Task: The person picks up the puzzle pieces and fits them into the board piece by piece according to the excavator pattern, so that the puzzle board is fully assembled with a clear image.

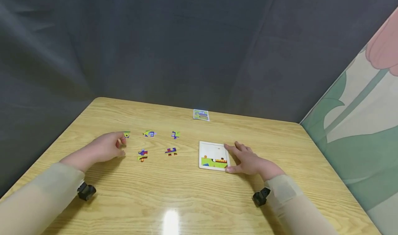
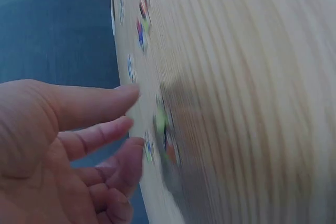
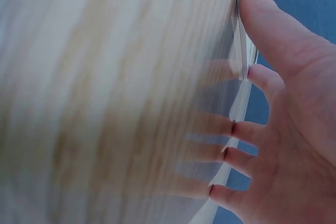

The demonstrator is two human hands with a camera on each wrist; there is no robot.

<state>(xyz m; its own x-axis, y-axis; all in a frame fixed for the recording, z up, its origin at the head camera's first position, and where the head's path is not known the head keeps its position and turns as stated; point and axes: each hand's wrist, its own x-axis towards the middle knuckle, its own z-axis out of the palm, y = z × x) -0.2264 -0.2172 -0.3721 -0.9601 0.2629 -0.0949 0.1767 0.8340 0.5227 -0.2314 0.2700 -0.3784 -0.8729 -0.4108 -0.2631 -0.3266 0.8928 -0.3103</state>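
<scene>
The white puzzle board (image 1: 209,150) lies flat on the table (image 1: 192,200), coloured pieces (image 1: 214,163) filling its six o'clock side. At three o'clock from it, the right hand (image 1: 247,160) is spread, thumb and index fingertip touching its edge without a pinch. Loose puzzle pieces (image 1: 171,151) lie between nine and ten o'clock. Farther out at nine, the left hand (image 1: 107,147) is half open, thumb and fingers parted with nothing gripped, near one piece (image 1: 126,134); I cannot tell if they touch. A picture card (image 1: 201,115) sits between eleven and twelve.
</scene>
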